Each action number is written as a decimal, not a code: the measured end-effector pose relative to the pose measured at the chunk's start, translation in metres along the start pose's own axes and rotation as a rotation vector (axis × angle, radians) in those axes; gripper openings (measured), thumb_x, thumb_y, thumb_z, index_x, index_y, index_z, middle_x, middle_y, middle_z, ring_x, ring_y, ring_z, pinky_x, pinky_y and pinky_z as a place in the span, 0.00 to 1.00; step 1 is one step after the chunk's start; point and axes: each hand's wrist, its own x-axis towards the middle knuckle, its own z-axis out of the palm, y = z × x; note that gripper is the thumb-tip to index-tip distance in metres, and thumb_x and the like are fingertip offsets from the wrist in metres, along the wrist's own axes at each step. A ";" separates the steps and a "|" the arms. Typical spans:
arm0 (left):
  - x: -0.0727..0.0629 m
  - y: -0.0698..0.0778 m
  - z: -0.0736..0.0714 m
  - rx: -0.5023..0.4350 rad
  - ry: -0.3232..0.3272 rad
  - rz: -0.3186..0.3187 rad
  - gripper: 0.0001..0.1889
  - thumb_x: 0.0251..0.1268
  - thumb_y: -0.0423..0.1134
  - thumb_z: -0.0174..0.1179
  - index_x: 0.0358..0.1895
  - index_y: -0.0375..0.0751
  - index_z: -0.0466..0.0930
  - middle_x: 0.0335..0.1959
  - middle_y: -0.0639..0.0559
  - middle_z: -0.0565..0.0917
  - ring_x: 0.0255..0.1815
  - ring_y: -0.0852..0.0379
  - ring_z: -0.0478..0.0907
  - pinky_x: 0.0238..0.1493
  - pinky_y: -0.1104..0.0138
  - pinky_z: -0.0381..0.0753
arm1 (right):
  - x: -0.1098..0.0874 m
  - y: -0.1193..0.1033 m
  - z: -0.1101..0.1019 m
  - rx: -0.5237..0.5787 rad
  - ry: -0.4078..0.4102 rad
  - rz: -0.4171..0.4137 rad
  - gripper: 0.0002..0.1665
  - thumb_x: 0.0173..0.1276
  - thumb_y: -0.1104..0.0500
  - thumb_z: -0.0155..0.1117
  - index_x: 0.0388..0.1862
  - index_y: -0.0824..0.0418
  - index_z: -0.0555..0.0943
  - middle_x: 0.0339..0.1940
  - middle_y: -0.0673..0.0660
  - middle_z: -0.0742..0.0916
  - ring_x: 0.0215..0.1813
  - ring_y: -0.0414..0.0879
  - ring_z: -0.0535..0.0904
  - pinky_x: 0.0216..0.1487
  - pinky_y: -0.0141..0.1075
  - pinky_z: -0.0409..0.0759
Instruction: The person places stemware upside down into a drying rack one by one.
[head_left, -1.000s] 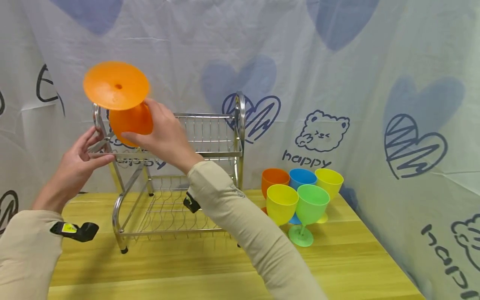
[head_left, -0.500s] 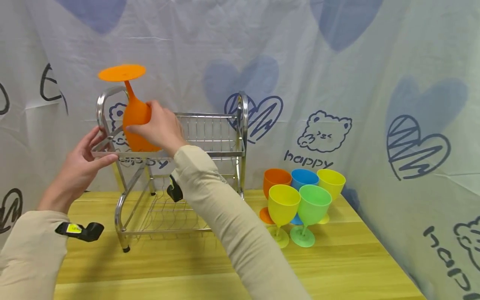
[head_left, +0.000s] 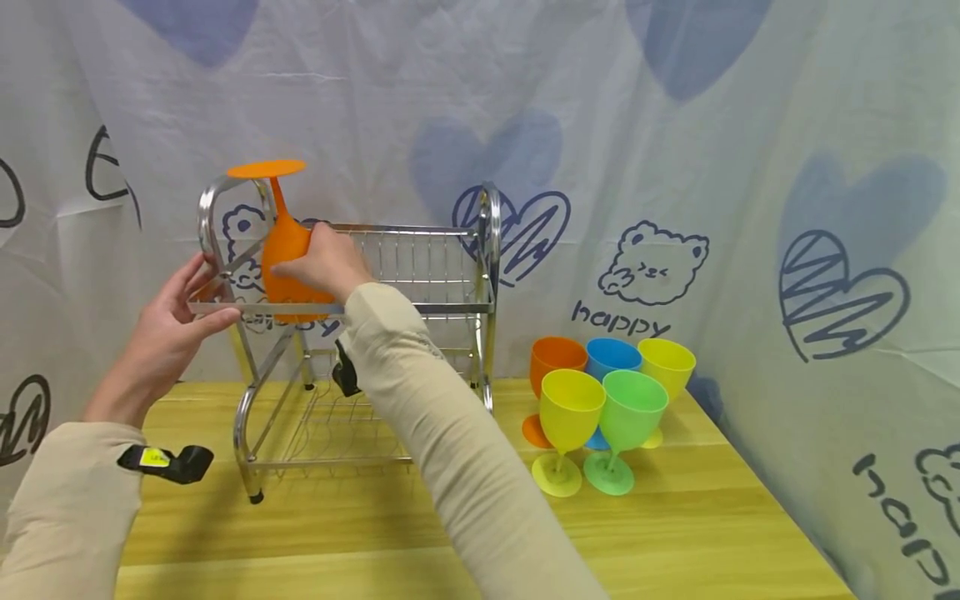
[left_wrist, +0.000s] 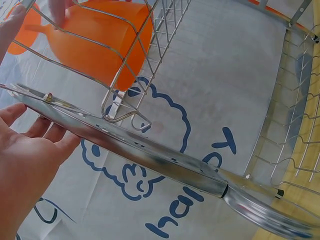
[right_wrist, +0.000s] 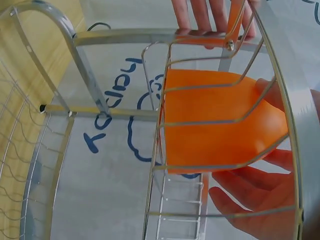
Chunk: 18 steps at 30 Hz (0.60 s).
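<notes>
An orange plastic goblet [head_left: 285, 250] stands upside down in the left part of the dish rack's upper basket, foot on top. My right hand [head_left: 330, 262] holds it by the bowl, thumb in front and fingers behind. In the right wrist view, the bowl's rim meets the basket's wire bottom and the fingers [right_wrist: 245, 192] lie along the bowl. My left hand [head_left: 161, 333] grips the metal dish rack [head_left: 242, 425] at its upper left side, thumb in front near the front rail. The left wrist view shows those fingertips [left_wrist: 55, 132] behind the side tube.
Right of the rack, several goblets stand upright close together: orange [head_left: 557, 358], blue [head_left: 611, 357], two yellow [head_left: 572, 408] and green [head_left: 632, 408]. The wooden table [head_left: 315, 542] has its right edge beside the printed curtain [head_left: 847, 350]. The lower tier [head_left: 352, 425] spans beneath the basket.
My right hand has tipped the orange goblet from a slant to nearly straight upside down, moving it slightly right and lowering it into the upper basket. My left hand keeps its hold on the rack.
</notes>
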 end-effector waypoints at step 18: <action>0.001 -0.002 0.002 -0.076 0.002 0.008 0.42 0.70 0.28 0.54 0.79 0.54 0.39 0.78 0.45 0.46 0.61 0.61 0.61 0.73 0.67 0.51 | 0.003 0.005 0.000 -0.023 -0.036 0.049 0.35 0.62 0.44 0.70 0.63 0.56 0.69 0.44 0.52 0.82 0.39 0.43 0.78 0.35 0.32 0.78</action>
